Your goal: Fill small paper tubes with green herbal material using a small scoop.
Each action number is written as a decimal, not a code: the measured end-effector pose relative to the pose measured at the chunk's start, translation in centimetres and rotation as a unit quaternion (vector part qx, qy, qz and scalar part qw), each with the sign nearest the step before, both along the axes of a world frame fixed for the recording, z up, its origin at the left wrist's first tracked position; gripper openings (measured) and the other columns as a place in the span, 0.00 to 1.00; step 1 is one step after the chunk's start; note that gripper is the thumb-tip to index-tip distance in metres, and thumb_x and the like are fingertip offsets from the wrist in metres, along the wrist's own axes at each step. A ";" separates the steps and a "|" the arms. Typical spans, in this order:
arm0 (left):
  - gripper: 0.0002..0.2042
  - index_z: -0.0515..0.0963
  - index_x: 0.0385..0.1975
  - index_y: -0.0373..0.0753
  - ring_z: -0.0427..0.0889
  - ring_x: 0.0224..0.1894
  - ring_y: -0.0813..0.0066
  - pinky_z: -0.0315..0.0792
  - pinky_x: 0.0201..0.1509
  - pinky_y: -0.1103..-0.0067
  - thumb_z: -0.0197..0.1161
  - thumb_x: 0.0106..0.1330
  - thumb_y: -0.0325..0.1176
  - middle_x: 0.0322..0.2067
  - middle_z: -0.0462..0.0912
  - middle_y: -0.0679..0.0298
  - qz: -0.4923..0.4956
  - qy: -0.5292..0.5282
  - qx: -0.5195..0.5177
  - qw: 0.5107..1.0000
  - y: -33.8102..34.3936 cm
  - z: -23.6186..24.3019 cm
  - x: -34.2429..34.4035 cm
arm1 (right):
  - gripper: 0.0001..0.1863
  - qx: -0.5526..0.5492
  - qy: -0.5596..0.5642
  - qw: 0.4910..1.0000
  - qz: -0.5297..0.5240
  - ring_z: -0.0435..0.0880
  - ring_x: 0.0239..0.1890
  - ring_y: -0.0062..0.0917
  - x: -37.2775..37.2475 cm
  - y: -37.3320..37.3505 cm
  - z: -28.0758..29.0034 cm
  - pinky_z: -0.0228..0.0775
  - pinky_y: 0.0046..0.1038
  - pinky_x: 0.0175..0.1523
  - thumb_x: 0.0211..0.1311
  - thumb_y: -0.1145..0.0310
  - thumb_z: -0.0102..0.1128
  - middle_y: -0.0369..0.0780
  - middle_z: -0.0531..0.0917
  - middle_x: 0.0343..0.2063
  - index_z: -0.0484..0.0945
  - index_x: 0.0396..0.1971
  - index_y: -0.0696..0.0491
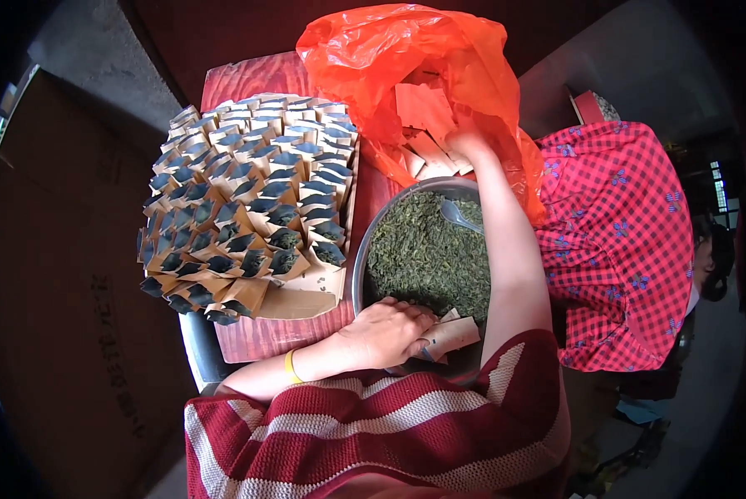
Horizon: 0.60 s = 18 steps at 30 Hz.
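Note:
My left hand (pixel 383 333), wearing a yellow wristband, is closed on a few small brown paper pouches (pixel 453 337) above the near rim of a round metal bowl (pixel 360 279). Dried green leaves (pixel 423 258) fill much of this bowl, and a metal spoon (pixel 458 215) lies on them at the far right. Reaching over the bowl's right side, my right hand (pixel 469 146) is inside a red plastic bag (pixel 406 37), at some loose brown pouches (pixel 427 152). Its fingers are blurred and partly hidden there.
Left of the bowl, rows of upright open pouches (pixel 256 183) stand on a cardboard base (pixel 302 301); some near ones hold leaves. Below is a red wood-patterned table (pixel 265 337). A large cardboard box (pixel 65 274) is at far left, a person in red checked cloth (pixel 614 249) at right.

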<state>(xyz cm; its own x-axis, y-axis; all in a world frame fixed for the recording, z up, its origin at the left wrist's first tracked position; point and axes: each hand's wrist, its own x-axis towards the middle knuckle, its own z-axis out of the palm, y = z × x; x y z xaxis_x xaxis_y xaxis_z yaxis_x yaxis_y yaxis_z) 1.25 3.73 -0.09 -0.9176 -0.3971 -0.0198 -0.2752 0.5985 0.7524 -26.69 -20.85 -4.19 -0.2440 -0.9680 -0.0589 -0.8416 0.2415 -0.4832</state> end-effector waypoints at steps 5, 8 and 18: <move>0.20 0.76 0.54 0.37 0.82 0.49 0.56 0.73 0.58 0.68 0.60 0.66 0.40 0.48 0.82 0.52 0.018 0.002 -0.001 1.000 0.0 0.6 0.6 | 0.24 -0.012 -0.066 0.997 -0.025 0.84 0.48 0.31 1.2 -2.3 0.7 0.75 0.29 0.51 0.56 0.70 0.64 0.43 0.85 0.45 0.78 0.55 0.54; 0.19 0.76 0.53 0.36 0.83 0.47 0.56 0.73 0.57 0.68 0.61 0.66 0.40 0.44 0.83 0.51 0.016 0.011 -0.004 1.000 0.2 0.4 0.3 | 0.23 -0.118 -0.322 0.938 -0.046 0.85 0.46 0.23 -1.1 -6.7 -6.2 0.77 0.25 0.46 0.55 0.64 0.72 0.37 0.85 0.45 0.81 0.52 0.50; 0.16 0.77 0.47 0.34 0.82 0.46 0.54 0.74 0.55 0.66 0.60 0.66 0.39 0.39 0.83 0.50 0.005 0.004 -0.004 1.000 0.2 -0.4 0.4 | 0.43 0.006 -0.014 0.998 0.062 0.72 0.62 0.38 4.9 -10.4 -5.5 0.65 0.35 0.65 0.45 0.71 0.71 0.49 0.73 0.59 0.62 0.65 0.56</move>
<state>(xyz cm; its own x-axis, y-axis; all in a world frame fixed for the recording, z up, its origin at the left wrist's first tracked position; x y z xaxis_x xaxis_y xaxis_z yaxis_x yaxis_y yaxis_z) 1.64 3.90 -0.51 -0.9133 -0.4072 -0.0092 -0.2760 0.6021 0.7492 -21.76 -31.28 -9.67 -0.1200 -0.9899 -0.0759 -0.8520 0.1420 -0.5040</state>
